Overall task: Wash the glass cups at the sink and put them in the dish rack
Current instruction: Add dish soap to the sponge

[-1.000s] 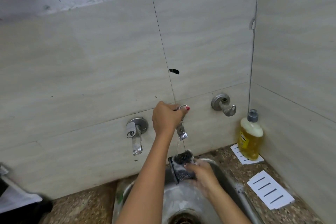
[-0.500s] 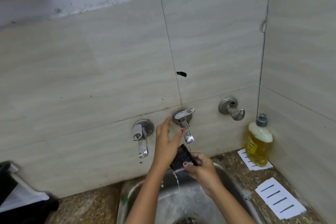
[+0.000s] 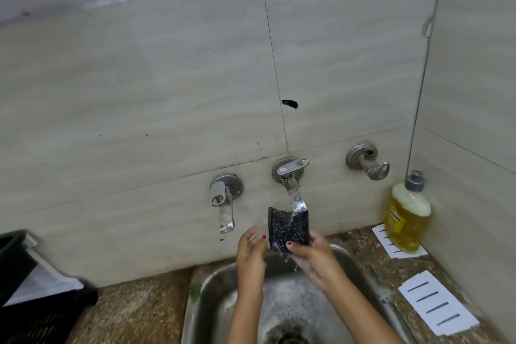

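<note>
My right hand (image 3: 312, 257) holds a dark speckled scrub pad (image 3: 287, 227) upright under the middle tap (image 3: 291, 176), and water runs from the spout onto the pad. My left hand (image 3: 251, 251) is just left of the pad with its fingers relaxed, holding nothing. Both hands are above the back of the steel sink (image 3: 212, 288), whose bowl is wet. No glass cup is in view. A black dish rack (image 3: 33, 301) stands at the far left on the counter.
A second tap (image 3: 223, 201) is left of the running one, and a wall valve (image 3: 365, 160) is to its right. A bottle of yellow dish soap (image 3: 406, 220) stands in the right corner. White slotted trays (image 3: 438, 304) lie on the speckled counter right of the sink.
My left hand let go of the tap lever and came down beside the pad. Water now flows more strongly. My right hand raised the pad up under the spout.
</note>
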Demonstrator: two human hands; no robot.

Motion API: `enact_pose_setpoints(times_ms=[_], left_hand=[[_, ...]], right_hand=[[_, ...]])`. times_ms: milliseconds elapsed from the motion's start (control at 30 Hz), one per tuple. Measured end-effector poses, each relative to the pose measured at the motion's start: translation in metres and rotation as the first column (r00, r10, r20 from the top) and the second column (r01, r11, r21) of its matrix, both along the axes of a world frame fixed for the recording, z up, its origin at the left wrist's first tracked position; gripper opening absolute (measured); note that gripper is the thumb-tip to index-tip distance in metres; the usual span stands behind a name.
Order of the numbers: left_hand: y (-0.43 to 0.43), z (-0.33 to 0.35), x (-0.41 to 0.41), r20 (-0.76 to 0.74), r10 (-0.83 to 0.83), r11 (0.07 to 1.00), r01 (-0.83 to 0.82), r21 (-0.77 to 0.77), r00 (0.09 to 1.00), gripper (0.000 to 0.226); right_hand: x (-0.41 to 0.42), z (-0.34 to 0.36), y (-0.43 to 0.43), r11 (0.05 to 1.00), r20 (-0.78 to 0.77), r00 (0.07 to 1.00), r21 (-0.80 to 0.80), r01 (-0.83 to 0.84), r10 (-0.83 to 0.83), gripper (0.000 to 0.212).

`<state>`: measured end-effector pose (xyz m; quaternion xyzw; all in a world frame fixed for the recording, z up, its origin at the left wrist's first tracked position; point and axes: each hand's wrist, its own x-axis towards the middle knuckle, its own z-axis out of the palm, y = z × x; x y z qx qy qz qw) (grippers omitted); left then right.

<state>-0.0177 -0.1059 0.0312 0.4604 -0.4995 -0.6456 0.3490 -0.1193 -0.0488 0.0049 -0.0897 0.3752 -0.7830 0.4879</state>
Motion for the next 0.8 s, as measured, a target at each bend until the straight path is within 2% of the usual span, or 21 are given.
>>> enact_pose_setpoints(times_ms=[33,100,167,267,367,433,500,600,700,800], left_hand=[[-0.001,0.001,0.0,0.002,-0.005,1.0,0.005,0.005,1.0,0.026],[-0.002,0.001,-0.002,0.014,-0.023,0.999,0.023,0.039,1.0,0.026],[-0.001,-0.001,-0.003,0.018,-0.042,0.994,0.04,0.1,0.999,0.028],[0.006,-0.001,-0.005,-0.025,-0.072,0.98,0.075,0.184,0.997,0.028],[0.01,-0.001,-0.005,-0.086,-0.088,0.965,0.106,0.239,0.992,0.017],[0.011,-0.001,-0.006,-0.102,-0.09,0.96,0.113,0.256,0.991,0.022],[0.011,-0.002,-0.005,-0.104,-0.092,0.958,0.116,0.263,0.99,0.029],[0.01,0.0,-0.002,-0.117,-0.085,0.953,0.115,0.281,0.989,0.032],[0.008,-0.001,0.002,-0.114,-0.088,0.957,0.115,0.265,0.99,0.027],[0.004,-0.003,0.007,-0.089,-0.088,0.964,0.107,0.244,0.992,0.023]], right_hand=[[-0.002,0.002,0.001,0.998,-0.157,0.988,0.063,0.013,-0.003,0.039],[-0.006,0.006,0.001,0.984,-0.459,0.889,0.16,0.083,-0.001,0.038],[-0.009,0.01,0.002,0.971,-0.63,0.776,0.2,0.13,0.026,0.039],[-0.012,0.012,0.005,0.96,-0.713,0.7,0.221,0.17,0.04,0.034],[-0.014,0.015,0.007,0.962,-0.696,0.718,0.188,0.2,-0.013,0.024],[-0.016,0.017,0.009,0.957,-0.661,0.749,0.191,0.219,-0.04,0.017],[-0.016,0.021,0.01,0.958,-0.548,0.834,0.203,0.202,-0.06,0.012],[-0.013,0.023,0.011,0.981,-0.17,0.984,0.172,0.092,-0.062,0.011],[-0.009,0.02,0.012,0.993,0.146,0.987,0.109,0.044,-0.06,0.011],[-0.002,0.016,0.014,0.996,0.333,0.941,0.082,0.031,-0.057,0.01]])
